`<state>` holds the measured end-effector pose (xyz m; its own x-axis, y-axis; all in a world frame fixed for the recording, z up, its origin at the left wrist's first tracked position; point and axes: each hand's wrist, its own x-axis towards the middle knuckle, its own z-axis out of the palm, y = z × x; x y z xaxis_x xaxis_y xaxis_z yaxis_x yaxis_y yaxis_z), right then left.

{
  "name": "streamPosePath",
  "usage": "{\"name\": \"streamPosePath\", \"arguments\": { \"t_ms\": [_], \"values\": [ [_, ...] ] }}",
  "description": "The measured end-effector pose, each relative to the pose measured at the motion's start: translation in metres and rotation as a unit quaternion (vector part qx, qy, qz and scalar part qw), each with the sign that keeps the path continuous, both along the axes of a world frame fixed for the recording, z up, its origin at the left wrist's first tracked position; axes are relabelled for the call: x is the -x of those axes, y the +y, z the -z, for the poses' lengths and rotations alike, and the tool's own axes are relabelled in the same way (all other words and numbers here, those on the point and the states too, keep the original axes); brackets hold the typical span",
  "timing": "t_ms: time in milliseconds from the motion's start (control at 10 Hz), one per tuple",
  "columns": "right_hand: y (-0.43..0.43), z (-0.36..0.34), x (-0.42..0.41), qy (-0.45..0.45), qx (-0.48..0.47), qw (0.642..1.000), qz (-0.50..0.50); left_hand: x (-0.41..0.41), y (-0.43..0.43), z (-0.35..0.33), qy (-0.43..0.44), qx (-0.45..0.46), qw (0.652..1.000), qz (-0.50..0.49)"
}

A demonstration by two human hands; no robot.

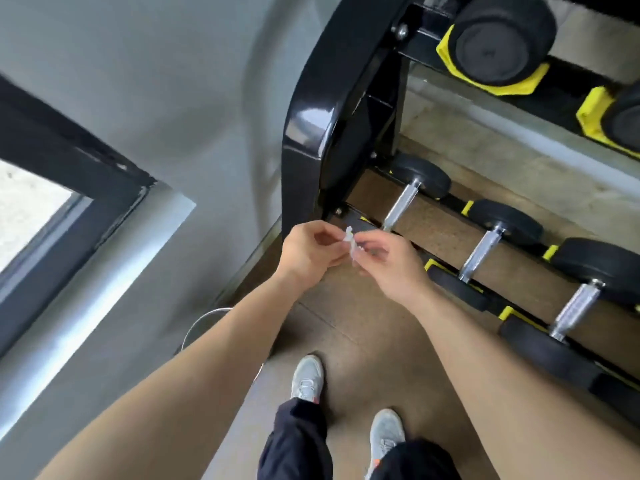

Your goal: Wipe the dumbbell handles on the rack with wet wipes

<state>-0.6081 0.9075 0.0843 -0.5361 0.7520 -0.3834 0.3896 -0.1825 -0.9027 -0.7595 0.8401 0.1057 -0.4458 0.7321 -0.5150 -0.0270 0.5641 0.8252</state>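
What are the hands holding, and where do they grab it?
A small white wipe, pinched at its sides: left hand on one side, right hand on the other.

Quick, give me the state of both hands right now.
Left hand: fingers pinch the wipe.
Right hand: fingers also pinch the wipe, held between both hands in front of the rack.

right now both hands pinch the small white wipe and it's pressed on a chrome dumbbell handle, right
Not pressed on one. The head view shows the left hand and right hand pinching the small crumpled white wipe in the air, short of the chrome dumbbell handle on the black rack.
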Motion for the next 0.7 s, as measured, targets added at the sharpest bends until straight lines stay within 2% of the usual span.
{"name": "streamPosePath", "arguments": {
  "t_ms": [100,200,300,400,600,700],
  "values": [
    [-0.029,-0.025,-0.002,-0.009,0.014,1.0,-0.019,-0.009,-0.045,-0.028,-0.005,0.009,1.0,-0.011],
    [-0.064,-0.031,0.001,-0.08,-0.022,0.994,-0.071,-0.015,-0.107,-0.034,0.021,0.048,0.998,-0.038],
    [-0.118,-0.03,0.022,-0.134,-0.033,0.982,-0.129,-0.013,-0.191,-0.023,0.059,0.151,0.981,-0.11],
    [-0.179,-0.014,0.059,-0.173,-0.056,0.961,-0.208,-0.014,-0.277,-0.005,0.059,0.225,0.959,-0.161],
    [-0.283,0.034,0.135,-0.242,-0.117,0.891,-0.366,-0.009,-0.406,0.034,0.052,0.265,0.926,-0.263],
    [-0.305,0.031,0.146,-0.315,-0.145,0.866,-0.361,-0.003,-0.438,0.035,0.074,0.271,0.915,-0.288]
  ]
}}
